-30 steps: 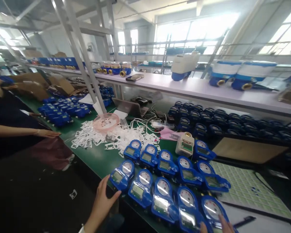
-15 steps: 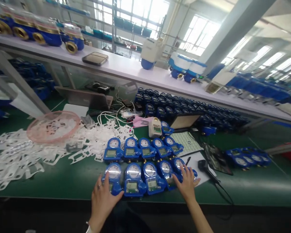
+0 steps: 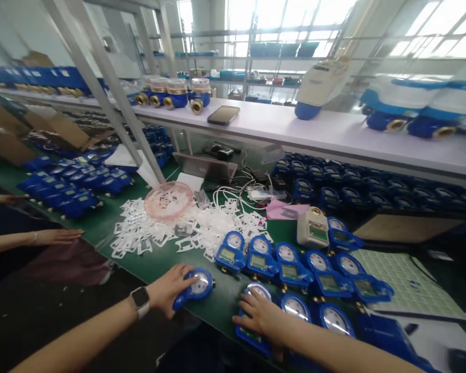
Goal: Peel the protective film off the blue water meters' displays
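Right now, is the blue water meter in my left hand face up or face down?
Face up: the water meter shows its round white dial.

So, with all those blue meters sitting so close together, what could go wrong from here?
Two things, perhaps. The left hand has its fingers on a blue meter at the front edge of the green table, so a loose grip might let it fall. The right hand is on another meter in the crowded front row, so a careless push could knock it against the neighbouring meter.
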